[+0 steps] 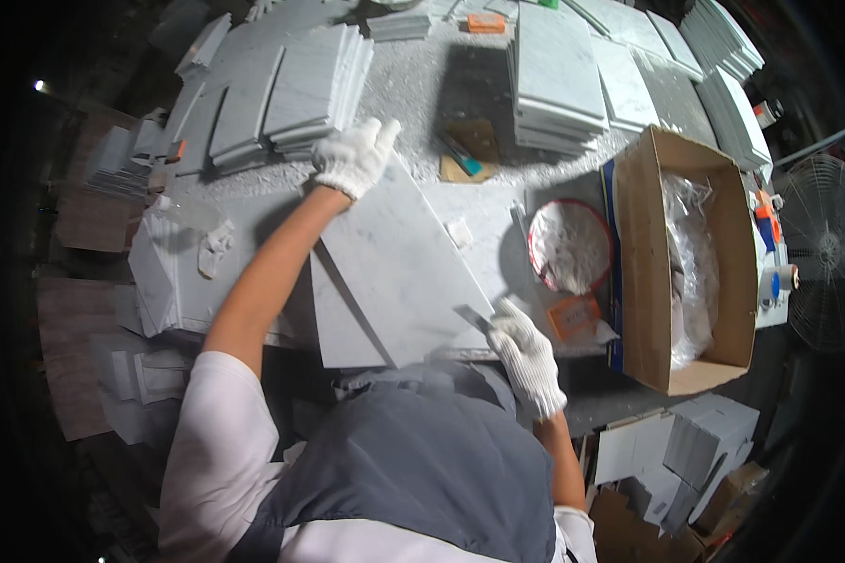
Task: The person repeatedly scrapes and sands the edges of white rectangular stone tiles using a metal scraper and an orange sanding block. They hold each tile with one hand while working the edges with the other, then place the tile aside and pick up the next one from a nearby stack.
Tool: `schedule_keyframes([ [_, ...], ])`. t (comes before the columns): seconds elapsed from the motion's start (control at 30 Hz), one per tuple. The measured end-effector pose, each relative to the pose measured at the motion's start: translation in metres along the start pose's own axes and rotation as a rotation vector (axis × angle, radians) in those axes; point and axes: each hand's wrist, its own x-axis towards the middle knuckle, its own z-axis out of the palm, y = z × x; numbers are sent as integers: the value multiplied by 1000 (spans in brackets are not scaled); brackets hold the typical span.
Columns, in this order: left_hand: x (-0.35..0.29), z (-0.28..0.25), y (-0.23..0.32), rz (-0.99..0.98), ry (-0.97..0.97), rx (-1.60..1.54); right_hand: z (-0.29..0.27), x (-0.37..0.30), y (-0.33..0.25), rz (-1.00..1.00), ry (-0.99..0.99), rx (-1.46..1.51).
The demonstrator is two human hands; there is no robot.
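Note:
A pale grey-veined marble tile lies askew in front of me, over another marble tile whose left part shows beneath it. My left hand, in a white knit glove, holds the far corner of the upper tile, with the arm stretched out. At the tile's near right edge, my right hand, gloved too, is closed around a flat metal blade, perhaps a scraper. Its tip points left over the tile; its handle is hidden in the glove.
Stacked marble tiles stand at the back, with more tiles at the back left. A teal-handled brush rests on brown sandpaper. To the right are a red-rimmed bowl of white material, an orange box, an open carton and a fan.

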Motion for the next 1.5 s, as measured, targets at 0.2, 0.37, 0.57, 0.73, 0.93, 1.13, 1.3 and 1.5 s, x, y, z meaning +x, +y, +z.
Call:
schedule_keyframes([
  [0.2,-14,-34,-7,371,370,97,29,-7,1,286,-252,85],
  [0.37,-59,-20,7,644,26,-180,34,-20,3,360,-480,222],
  [0.57,-119,-9,33,811,-273,-11,-7,-15,9,332,-129,504],
  [0.73,-72,8,53,619,-118,-180,-13,7,6,267,41,459],
  [0.93,-74,-8,52,319,246,-855,-1,20,0,322,168,591],
  [1.13,-144,-40,92,-195,-290,-1480,11,20,-19,217,-86,752],
  [1.3,-150,-50,107,-419,-645,-1374,20,19,-38,333,-62,497],
  [1.5,-165,-43,62,174,140,-846,-2,27,-25,306,79,314],
])
